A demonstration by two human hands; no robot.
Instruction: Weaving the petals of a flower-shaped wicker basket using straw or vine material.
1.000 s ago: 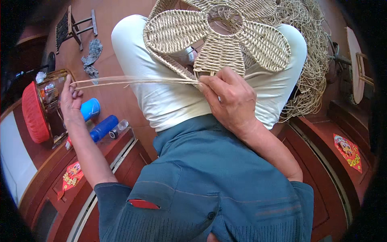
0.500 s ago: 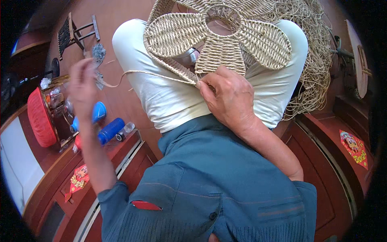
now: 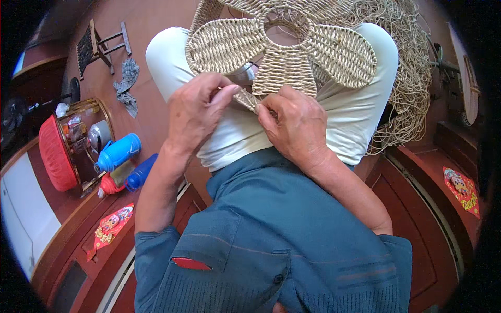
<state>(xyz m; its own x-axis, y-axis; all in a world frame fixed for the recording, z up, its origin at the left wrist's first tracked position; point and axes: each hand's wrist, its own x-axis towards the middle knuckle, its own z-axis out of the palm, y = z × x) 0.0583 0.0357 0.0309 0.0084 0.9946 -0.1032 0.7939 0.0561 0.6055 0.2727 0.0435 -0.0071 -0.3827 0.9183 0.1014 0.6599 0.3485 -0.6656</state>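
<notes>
On my lap rests a woven straw piece with flower-like petals (image 3: 287,68) around a round opening, its narrow braided rim (image 3: 246,101) running beneath. My right hand (image 3: 297,120) is closed, its thumb and fingers pinching that rim just below the lower petal. Left of it, my left hand (image 3: 195,112) is closed with thumb and forefinger brought together at the same rim; what lies between its fingertips is hidden. The loose cord no longer shows.
A big heap of straw cord (image 3: 399,78) lies beyond my right knee. At left stand a small stool (image 3: 96,47), a crumpled grey cloth (image 3: 127,86), a rack with a red cover (image 3: 55,154) and blue bottles (image 3: 120,151). A round board (image 3: 464,78) leans at right.
My left hand has come in from the far left, where it drew a cord out taut-looking, to the rim beside my right hand. My right hand has stayed in place.
</notes>
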